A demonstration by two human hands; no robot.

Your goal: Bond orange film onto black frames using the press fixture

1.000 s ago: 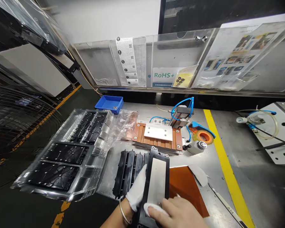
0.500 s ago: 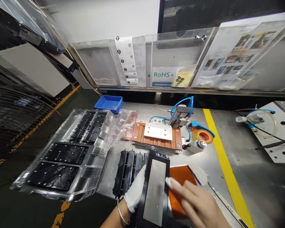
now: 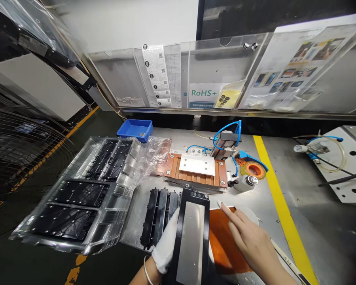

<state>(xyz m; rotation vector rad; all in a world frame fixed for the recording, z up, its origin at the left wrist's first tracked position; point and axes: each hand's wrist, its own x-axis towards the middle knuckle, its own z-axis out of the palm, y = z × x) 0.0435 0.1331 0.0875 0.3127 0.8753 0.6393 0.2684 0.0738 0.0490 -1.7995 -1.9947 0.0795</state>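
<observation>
A black plastic frame (image 3: 207, 229) with a brushed metal plate (image 3: 191, 241) set in its face is tilted up in front of me. My left hand (image 3: 165, 243), in a white glove, grips it by its left side. White covering shows on a fingertip of my right hand (image 3: 243, 233), whose index finger is stretched out over the far edge of an orange sheet (image 3: 225, 245). I see nothing held in that hand. Beside my left hand, several black parts (image 3: 158, 217) lie in a row on the metal table.
Behind the frame stands a brown fixture (image 3: 172, 166) with a white block and blue air hoses. A clear tray (image 3: 109, 221) of black parts sits left, near a blue bin (image 3: 133, 128). Right of the fixture are a tape roll (image 3: 254, 170), a dispenser bottle (image 3: 249, 182) and tweezers (image 3: 287, 259).
My right hand has moved from the frame's right edge, away and slightly right, to the orange sheet's far edge. The frame in my left hand has shifted slightly left.
</observation>
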